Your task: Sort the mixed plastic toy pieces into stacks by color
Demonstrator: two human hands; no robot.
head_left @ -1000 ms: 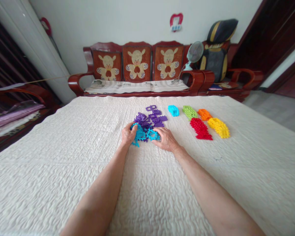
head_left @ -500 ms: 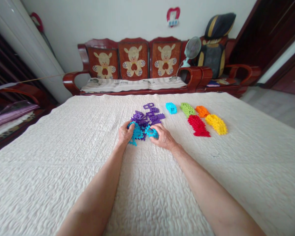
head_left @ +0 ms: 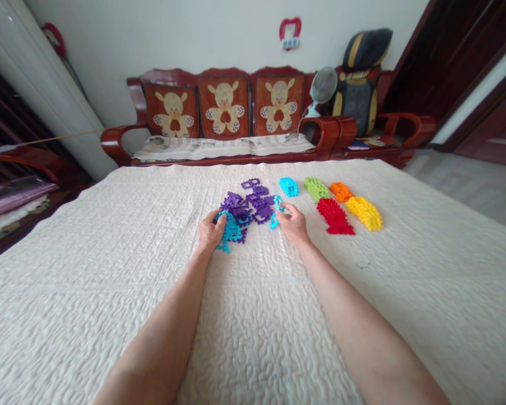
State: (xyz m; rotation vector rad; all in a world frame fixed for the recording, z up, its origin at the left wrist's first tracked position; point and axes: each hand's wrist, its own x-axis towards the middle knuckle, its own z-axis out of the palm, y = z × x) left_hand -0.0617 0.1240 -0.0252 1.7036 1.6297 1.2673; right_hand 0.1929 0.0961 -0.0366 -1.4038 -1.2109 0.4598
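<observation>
My left hand (head_left: 211, 229) is closed on several light blue toothed plastic pieces (head_left: 231, 228) at the near left side of a loose purple heap. My right hand (head_left: 293, 223) pinches one light blue frame-like piece (head_left: 274, 220), held just right of the heap. Flat purple toothed building pieces (head_left: 261, 208) lie jumbled between and beyond both hands. Just behind the right hand sits a neat light blue stack (head_left: 289, 187), apart from the purple pieces.
To the right stand stacks in green (head_left: 316, 189), orange (head_left: 341, 192), red (head_left: 335, 216) and yellow (head_left: 364, 213). A cream quilted cover (head_left: 253, 315) lies over the table. Beyond its far edge is a wooden sofa (head_left: 122, 135) with bear cushions and a small fan (head_left: 322, 87).
My right hand has moved right and slightly away from the purple heap, carrying a light blue piece. My left hand keeps its hold near the same spot. The view has shifted slightly.
</observation>
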